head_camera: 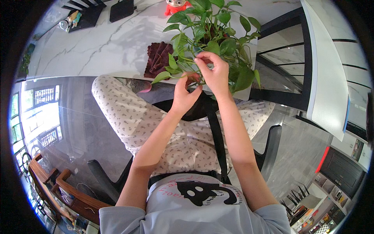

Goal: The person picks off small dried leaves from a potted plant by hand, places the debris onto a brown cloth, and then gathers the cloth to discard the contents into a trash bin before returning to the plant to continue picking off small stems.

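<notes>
A leafy pothos plant (228, 46) stands at the table's near edge, its green vines trailing toward my lap. My right hand (216, 70) has thumb and forefinger pinched on a thin stem in the foliage. Lower and to the left, my left hand (187, 95) curls its fingers around a trailing stem, just past the table edge. A yellow-green leaf (161, 77) sticks out left of that hand. Leaves and fingers partly hide the points of contact. Beside the plant lies a folded dark maroon cloth (156, 63). The pot is mostly hidden by leaves.
On the white marble-patterned table (117, 49) are a red figurine (175, 7), a black flat object (122, 11) and a small figurine (75, 19). A black-framed glass surface (280, 58) adjoins at right. A black strap (217, 140) hangs over my lap, between chair armrests (270, 149).
</notes>
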Tool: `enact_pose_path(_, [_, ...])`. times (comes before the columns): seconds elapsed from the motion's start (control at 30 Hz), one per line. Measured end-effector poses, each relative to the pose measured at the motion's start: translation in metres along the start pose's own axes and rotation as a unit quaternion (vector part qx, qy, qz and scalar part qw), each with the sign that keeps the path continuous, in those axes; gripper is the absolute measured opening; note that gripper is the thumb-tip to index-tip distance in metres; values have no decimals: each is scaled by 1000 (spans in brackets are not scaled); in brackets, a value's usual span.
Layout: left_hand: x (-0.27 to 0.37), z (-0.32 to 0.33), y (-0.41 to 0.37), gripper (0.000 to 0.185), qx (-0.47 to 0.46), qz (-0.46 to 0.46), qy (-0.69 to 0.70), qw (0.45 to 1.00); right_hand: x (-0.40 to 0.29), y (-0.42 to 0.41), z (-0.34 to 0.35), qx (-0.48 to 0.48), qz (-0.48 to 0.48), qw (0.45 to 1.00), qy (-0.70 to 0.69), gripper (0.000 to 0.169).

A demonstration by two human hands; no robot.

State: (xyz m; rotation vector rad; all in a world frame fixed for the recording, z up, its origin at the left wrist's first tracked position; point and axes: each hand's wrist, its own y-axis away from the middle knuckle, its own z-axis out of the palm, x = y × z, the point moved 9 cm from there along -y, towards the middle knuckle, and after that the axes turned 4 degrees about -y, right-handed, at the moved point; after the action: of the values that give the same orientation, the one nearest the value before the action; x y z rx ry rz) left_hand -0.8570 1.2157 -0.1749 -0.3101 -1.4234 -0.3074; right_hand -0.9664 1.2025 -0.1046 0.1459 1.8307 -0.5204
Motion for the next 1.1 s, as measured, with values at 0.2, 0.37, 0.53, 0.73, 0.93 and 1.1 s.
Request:
enact_pose_path(0.2, [1,3,2,34,11,-3,19,1000,-16,9,4,1,-175,971,161,7])
enact_pose_path(0.37, [16,4,-2,54,7,24,89,996,-3,12,3,9,-108,986,129,9])
enact_pose_path(0.53, [2,9,-5,62,-65,-100,157,980,-13,11,-6,43,-119,987,97,10])
enact_pose_path(0.73, [4,13,-1,47,8,-156,264,952,-21,16,-13,49,-146,982,105,10])
enact_pose_path(0.93, [-1,5,-1,21,91,-195,284,934,-17,28,-11,70,-126,988,62,11])
enact_pose_path(1.1, [0,3,-10,15,122,-232,236,936,-12,34,-12,82,-92,992,16,9])
